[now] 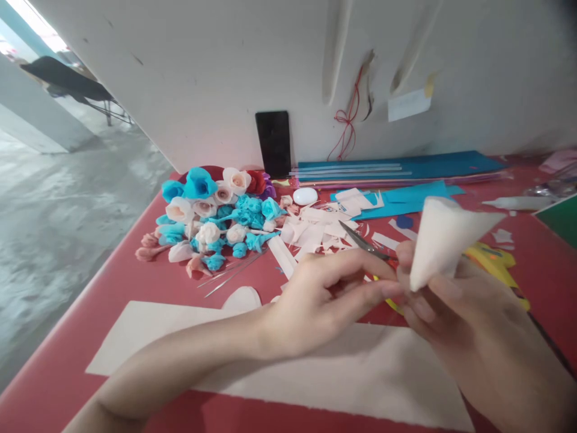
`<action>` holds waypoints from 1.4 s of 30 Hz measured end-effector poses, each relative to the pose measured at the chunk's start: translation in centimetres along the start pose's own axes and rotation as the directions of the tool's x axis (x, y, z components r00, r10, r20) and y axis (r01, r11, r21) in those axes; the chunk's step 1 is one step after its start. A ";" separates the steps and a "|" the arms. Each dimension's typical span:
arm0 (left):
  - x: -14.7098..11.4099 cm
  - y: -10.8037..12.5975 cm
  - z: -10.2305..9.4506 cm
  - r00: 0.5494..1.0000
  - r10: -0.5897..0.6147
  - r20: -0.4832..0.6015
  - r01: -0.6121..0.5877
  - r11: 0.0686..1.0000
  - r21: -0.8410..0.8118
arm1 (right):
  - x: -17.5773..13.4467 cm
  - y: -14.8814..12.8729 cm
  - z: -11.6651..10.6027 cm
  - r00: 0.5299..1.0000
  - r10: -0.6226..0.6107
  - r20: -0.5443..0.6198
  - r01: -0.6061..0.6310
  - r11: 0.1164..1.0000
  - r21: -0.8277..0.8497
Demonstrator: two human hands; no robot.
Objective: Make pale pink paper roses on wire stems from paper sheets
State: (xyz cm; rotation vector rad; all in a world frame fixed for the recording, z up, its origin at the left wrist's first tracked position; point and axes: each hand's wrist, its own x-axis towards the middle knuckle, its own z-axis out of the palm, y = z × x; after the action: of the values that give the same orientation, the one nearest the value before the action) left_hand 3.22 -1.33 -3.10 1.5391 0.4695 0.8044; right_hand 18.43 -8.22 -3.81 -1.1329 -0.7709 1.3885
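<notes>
At far left, a grey floor [49, 204] runs beside the red table [90, 337]. A pile of paper flowers [207, 219], mainly blue, white and pink, lies near the table's left edge; thin wires [234, 275] lie just in front. A pale sheet [342, 382] extends along the near side, partly beneath the left arm. A dark phone [274, 143] stands upright against the wall behind.

The left hand [311, 300] is above the sheet, thumb and forefinger drawn close beside the right hand's fingertips; whether anything is pinched between them cannot be told. Beyond it lie white paper scraps [309, 231] and scissors [363, 242], the latter partly hidden by the fingers.

The white paper cone [435, 240] is raised above the table, narrow end down, pinched between thumb and fingers of the right hand [480, 316]. Blue paper [406, 198] lies behind it. A yellow tool [496, 264] lies behind the right hand, partly covered.
</notes>
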 end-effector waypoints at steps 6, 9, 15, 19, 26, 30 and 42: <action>-0.1 -0.2 -0.5 0.971 0.228 -0.067 -0.236 0.958 -0.160 | 0.0 -0.1 -0.4 1.000 -0.010 -0.021 0.011 1.000 0.019; -0.1 0.0 -0.5 0.993 0.116 0.035 -0.084 0.865 -0.495 | 0.1 -0.2 -0.3 1.000 -0.009 -0.024 0.010 1.000 0.020; 0.3 0.3 -0.5 0.990 -0.126 0.070 0.143 0.803 -0.578 | 0.3 -1.3 0.5 1.000 -0.003 -0.024 0.004 0.999 0.039; 1.1 -0.3 -0.8 0.969 -0.238 -0.072 0.185 0.883 -0.431 | 0.3 -1.4 0.6 1.000 0.016 -0.004 -0.016 0.996 0.090; 1.2 -0.6 -1.1 0.974 -0.226 0.020 0.218 0.904 -0.369 | 0.1 -0.6 0.4 0.989 0.063 0.133 -0.076 0.993 0.090; 0.6 -0.7 -1.1 0.973 -0.213 0.092 0.232 0.900 -0.368 | -0.4 -1.1 0.9 0.996 0.047 0.078 -0.047 0.999 0.008; 0.0 -0.8 -0.9 0.978 -0.186 0.097 0.205 0.944 -0.257 | -0.5 -1.4 0.8 0.999 0.031 0.011 -0.029 0.984 -0.174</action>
State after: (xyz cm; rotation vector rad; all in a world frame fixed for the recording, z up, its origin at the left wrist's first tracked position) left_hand 2.68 -0.59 -3.92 1.2454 0.4346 0.6276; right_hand 18.16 -8.36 -2.12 -1.2754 -0.9026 1.3756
